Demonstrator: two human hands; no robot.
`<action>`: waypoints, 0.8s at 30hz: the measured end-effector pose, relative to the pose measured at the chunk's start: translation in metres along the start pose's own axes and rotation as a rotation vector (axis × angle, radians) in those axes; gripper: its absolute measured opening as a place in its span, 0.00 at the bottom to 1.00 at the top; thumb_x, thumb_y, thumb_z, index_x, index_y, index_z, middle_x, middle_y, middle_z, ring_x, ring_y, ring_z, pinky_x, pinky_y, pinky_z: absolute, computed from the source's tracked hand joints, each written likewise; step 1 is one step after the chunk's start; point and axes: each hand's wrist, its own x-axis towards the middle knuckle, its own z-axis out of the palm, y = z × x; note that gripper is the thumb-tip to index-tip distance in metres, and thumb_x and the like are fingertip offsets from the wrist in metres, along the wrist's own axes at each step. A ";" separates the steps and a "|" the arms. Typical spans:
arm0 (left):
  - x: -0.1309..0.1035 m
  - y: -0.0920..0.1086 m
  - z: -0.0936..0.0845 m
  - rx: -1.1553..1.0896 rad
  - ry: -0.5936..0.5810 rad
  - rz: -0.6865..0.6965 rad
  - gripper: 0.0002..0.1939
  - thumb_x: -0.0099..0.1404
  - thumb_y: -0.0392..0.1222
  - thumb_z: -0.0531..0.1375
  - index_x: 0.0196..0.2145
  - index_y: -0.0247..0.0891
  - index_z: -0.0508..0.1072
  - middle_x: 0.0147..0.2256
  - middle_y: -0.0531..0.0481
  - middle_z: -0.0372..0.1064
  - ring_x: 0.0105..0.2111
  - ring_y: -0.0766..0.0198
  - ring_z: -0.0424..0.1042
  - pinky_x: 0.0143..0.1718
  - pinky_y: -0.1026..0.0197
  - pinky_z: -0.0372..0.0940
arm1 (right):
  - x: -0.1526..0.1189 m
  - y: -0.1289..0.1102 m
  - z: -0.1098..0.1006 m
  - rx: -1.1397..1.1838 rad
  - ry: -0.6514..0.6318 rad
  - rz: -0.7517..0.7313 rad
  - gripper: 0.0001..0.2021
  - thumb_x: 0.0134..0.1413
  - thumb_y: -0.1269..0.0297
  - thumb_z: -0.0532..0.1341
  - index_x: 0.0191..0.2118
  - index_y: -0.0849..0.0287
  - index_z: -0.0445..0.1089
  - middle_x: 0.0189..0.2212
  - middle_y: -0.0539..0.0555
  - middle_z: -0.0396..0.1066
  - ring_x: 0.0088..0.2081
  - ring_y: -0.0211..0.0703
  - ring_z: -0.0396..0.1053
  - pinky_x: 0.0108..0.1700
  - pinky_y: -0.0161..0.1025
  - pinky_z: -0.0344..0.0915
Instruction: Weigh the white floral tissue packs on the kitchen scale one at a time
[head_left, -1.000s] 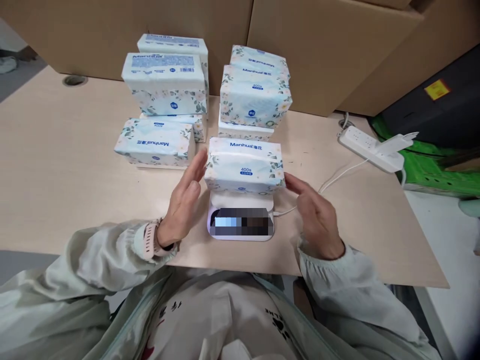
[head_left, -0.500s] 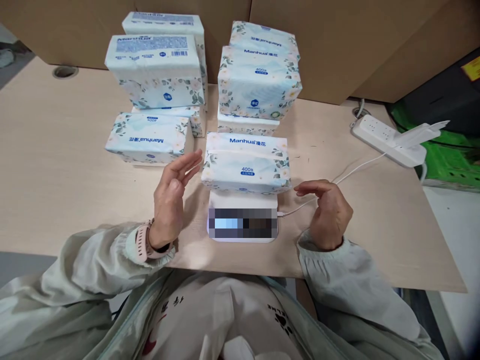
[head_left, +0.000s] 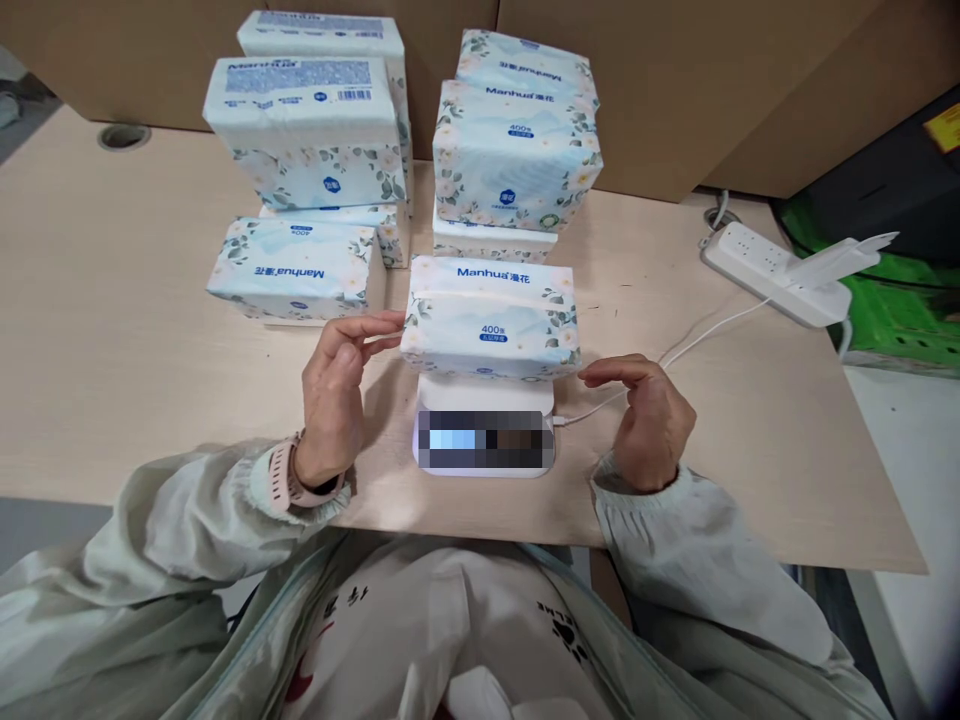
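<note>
A pack of tissues lies across the white scale-like device, whose front panel is blurred out. My left hand is at the pack's left end, fingers stretched toward it; the fingertips reach its edge, though I cannot tell how firmly they touch. By the pack's right lower corner is my right hand, fingers extended and the tips at or very near the corner. Neither hand grasps anything. A white cable runs from the device's right side, partly behind my right hand.
More tissue packs stand stacked at the back left and back centre, with another pack lower left. A white power strip lies at the right. Cardboard boxes line the table's back; a green crate is beyond its right edge.
Both hands have closed in on the tissue pack, the left moving right at its fingertips and the right moving slightly left. The pack stays on the device; the whole view has shifted slightly.
</note>
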 end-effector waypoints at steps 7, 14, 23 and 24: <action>-0.001 0.002 0.000 -0.018 0.030 -0.011 0.17 0.74 0.59 0.64 0.39 0.43 0.82 0.43 0.44 0.81 0.46 0.53 0.79 0.49 0.52 0.76 | -0.001 0.000 0.001 -0.013 -0.027 -0.042 0.24 0.77 0.50 0.52 0.39 0.53 0.82 0.35 0.55 0.81 0.38 0.48 0.77 0.40 0.48 0.71; -0.002 0.003 -0.002 -0.026 0.007 -0.011 0.15 0.76 0.56 0.64 0.42 0.45 0.84 0.40 0.47 0.80 0.40 0.57 0.76 0.47 0.56 0.73 | -0.001 0.000 0.002 -0.009 -0.052 -0.054 0.23 0.77 0.51 0.52 0.39 0.53 0.82 0.35 0.56 0.80 0.40 0.50 0.78 0.41 0.48 0.72; -0.003 0.001 -0.004 -0.013 -0.008 -0.010 0.15 0.76 0.56 0.64 0.42 0.45 0.84 0.39 0.47 0.80 0.39 0.58 0.75 0.45 0.57 0.72 | -0.001 -0.001 0.004 0.000 -0.056 -0.064 0.23 0.77 0.50 0.53 0.38 0.53 0.81 0.35 0.55 0.81 0.39 0.49 0.78 0.40 0.48 0.73; -0.003 0.001 -0.003 -0.025 -0.012 -0.009 0.15 0.76 0.56 0.64 0.42 0.45 0.85 0.39 0.47 0.80 0.39 0.59 0.75 0.45 0.57 0.72 | -0.001 -0.001 0.004 0.002 -0.057 -0.061 0.23 0.77 0.50 0.53 0.38 0.53 0.81 0.35 0.55 0.81 0.39 0.49 0.78 0.40 0.48 0.73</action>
